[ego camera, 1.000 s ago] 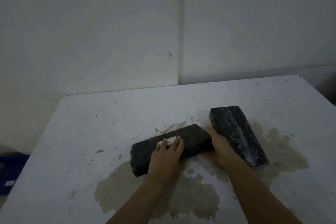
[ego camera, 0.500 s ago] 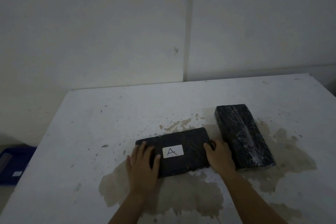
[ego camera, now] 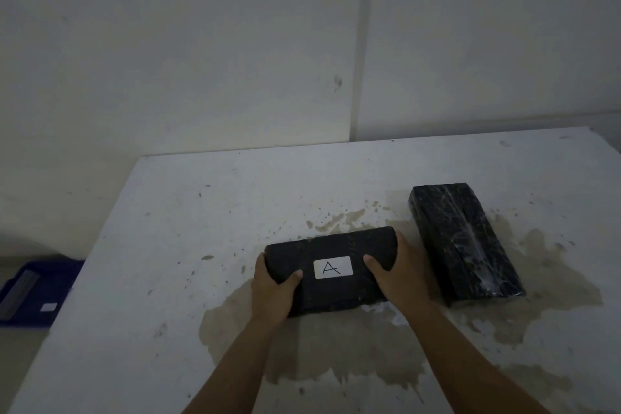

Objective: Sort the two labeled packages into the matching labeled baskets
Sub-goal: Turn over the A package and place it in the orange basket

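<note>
Two bare hands grip a black wrapped package (ego camera: 331,270) by its short ends on a stained white table (ego camera: 188,218), its white label (ego camera: 333,267) reading "A" facing up. The left hand (ego camera: 272,289) clasps the left end, thumb on the top face and fingers out of sight behind the far edge; the right hand (ego camera: 400,274) clasps the right end the same way, thumb just right of the label. Whether the package rests on the table or is lifted slightly off it cannot be told in the dim light. Right of that package and apart from it, a second black package (ego camera: 465,240) lies lengthwise on the table, glossy wrap up, no label visible. Far left of the labeled package, beyond the table's edge, a blue basket (ego camera: 37,292) sits low, cut off by the table, its small white tag (ego camera: 49,306) too blurred to read.
</note>
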